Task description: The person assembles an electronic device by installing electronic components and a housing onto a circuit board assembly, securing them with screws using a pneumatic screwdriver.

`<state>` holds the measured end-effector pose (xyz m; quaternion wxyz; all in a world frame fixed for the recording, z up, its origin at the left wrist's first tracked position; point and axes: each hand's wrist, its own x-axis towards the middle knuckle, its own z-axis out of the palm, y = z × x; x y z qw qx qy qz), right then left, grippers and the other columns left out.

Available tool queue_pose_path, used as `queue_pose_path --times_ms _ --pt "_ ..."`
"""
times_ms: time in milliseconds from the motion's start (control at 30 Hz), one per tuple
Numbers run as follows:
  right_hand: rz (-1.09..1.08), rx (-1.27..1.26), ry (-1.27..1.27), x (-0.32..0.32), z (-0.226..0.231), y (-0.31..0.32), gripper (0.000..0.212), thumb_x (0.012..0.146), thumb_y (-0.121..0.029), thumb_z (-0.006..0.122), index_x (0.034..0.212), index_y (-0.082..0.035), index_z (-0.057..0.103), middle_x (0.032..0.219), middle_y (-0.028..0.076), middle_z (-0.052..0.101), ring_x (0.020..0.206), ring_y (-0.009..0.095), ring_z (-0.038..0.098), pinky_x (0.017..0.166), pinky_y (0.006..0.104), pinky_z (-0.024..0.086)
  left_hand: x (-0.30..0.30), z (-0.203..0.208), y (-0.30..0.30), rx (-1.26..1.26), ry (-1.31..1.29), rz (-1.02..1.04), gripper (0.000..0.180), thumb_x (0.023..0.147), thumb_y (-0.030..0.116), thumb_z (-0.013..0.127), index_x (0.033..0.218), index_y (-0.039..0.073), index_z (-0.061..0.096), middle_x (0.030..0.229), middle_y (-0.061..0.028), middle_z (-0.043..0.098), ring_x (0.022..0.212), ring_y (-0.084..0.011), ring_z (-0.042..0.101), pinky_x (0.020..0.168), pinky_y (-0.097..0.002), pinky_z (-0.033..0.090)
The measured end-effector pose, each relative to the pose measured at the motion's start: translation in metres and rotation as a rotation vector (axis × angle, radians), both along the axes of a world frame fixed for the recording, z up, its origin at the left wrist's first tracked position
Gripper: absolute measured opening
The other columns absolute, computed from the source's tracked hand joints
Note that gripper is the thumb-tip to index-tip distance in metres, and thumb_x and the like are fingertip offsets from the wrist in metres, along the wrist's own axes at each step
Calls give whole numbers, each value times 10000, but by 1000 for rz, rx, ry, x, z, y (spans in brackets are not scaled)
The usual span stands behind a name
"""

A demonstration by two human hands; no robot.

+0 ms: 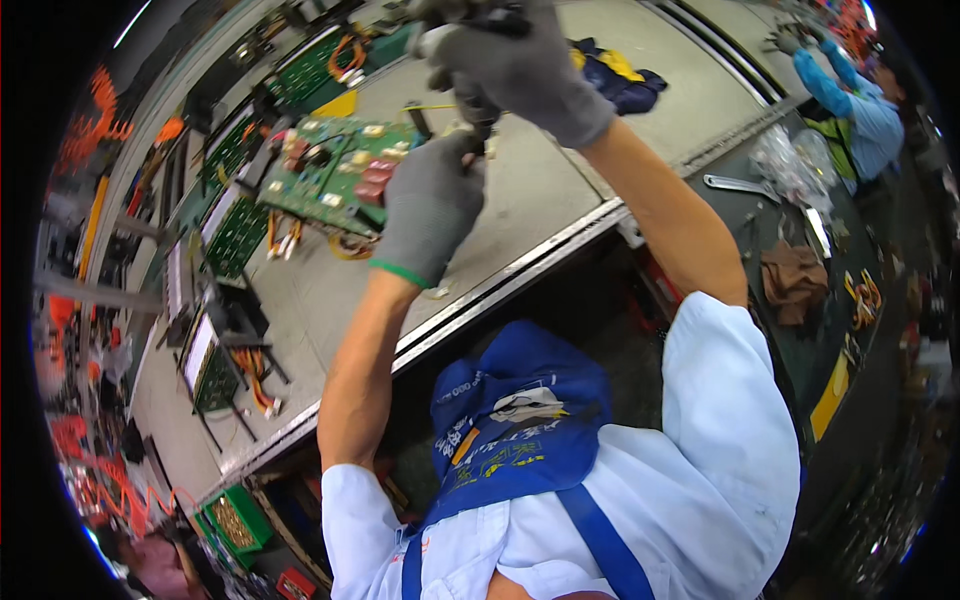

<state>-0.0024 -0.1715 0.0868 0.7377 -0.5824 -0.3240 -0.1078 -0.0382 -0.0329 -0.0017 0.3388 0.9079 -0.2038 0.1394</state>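
My left hand point(432, 205), in a grey glove with a green cuff, is beside the right edge of a green circuit board point(318, 195). Its fingers are closed in a pinch, and what they grip is too small to make out. Higher up, my right hand point(525, 75) wears a grey glove too and is wrapped around a dark hand tool point(482, 112). The tool's lower end points down to the left fingertips; its upper part is mostly hidden by the glove. Large red parts and pale connectors stand on the board, with wires point(285, 240) below its edge.
More green boards point(235, 235) in stands line the bench's left side. Blue-and-yellow cloth point(622, 78) lies beyond my right hand. A dark side table at right carries a wrench point(742, 186), plastic bags point(785, 160) and brown cloth point(795, 282). Another person point(870, 120) works at upper right.
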Motion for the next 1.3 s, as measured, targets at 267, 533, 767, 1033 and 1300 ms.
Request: queue_pose_path --times_ms 267,533,767,1033,1300 --pt "-418 -100 -344 36 -18 13 297 749 -113 785 993 -44 632 849 29 670 744 99 671 675 269 585 13 3 -1 26 159 19 289 904 133 639 1141 -28 675 903 -119 732 764 -149 665 719 -308 518" --pt "-331 -63 -230 38 -18 6 167 777 -89 690 935 -43 660 764 2 643 652 77 615 609 252 534 18 -8 -5 -30 14 13 217 859 156 658 1015 13 702 868 -215 708 817 -366 706 719 -442 537" --pt "-196 117 40 0 10 2 96 859 -17 610 943 -47 576 773 31 616 594 127 631 477 267 496 0 10 -8 152 30 86 200 906 188 632 966 -2 641 800 -241 670 827 -432 666 714 -493 518" --pt "-177 192 91 -9 17 22 86 860 23 583 910 -45 566 694 37 596 560 109 608 499 254 500 -38 34 40 -1132 903 2 199 937 213 482 897 42 574 636 -68 554 473 -163 489 401 -301 372" --pt "-239 209 -35 18 -6 43 122 845 34 624 861 -73 566 691 -14 566 564 76 583 539 249 518 -63 24 37 -773 440 126 213 946 194 521 926 11 628 718 -23 569 504 -73 485 439 -232 385"
